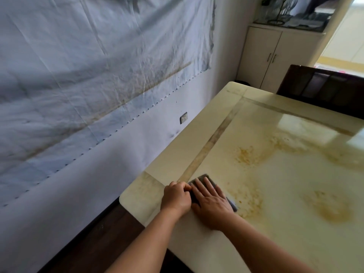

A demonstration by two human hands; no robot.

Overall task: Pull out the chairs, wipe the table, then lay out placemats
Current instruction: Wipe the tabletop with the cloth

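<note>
A person's two bare hands work a dark grey cloth (211, 191) at the near left corner of a glossy cream table (285, 194), close to the pale inlaid strip that runs parallel to the table's left edge. The right hand (211, 204) lies flat on the cloth, fingers spread and straight, palm pressing it to the surface. The left hand (176, 198) is curled beside it, fingertips pinching the cloth's left edge. Yellowish stains (250, 158) spread across the tabletop to the right of and beyond the hands, with broad open surface on that side. The table's left edge runs near a wall hung with a creased pale sheet (88, 66), a narrow gap between them, and a wall socket (183, 117) sits above that gap. A dark chair back (323, 89) stands against the far edge. White cabinet doors (273, 56) fill the far corner.
</note>
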